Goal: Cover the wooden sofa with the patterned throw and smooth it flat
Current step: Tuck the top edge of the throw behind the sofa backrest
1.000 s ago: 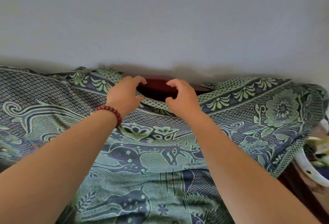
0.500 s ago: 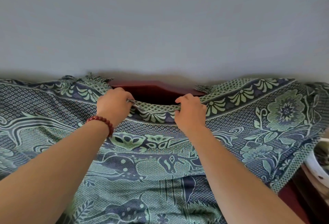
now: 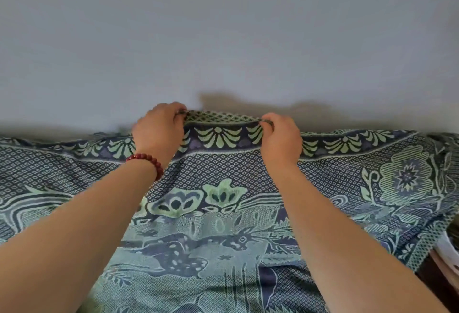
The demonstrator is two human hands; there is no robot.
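The patterned throw (image 3: 223,213), woven in blue and green with flowers and animals, lies spread over the sofa and fills the lower half of the view. My left hand (image 3: 159,131), with a red bead bracelet at the wrist, pinches the throw's top edge. My right hand (image 3: 280,138) pinches the same edge a little to the right. The stretch of edge between them is lifted against the wall. The sofa's backrest is hidden under the cloth; only a dark strip of wood (image 3: 432,278) shows at the lower right.
A plain grey wall (image 3: 223,39) rises directly behind the sofa. A white object (image 3: 449,253) sticks out at the right edge, beside the throw's hanging corner.
Both hands closed on the throw's sagging top edge and pulled it up. The dark red backrest that showed between them is now covered.
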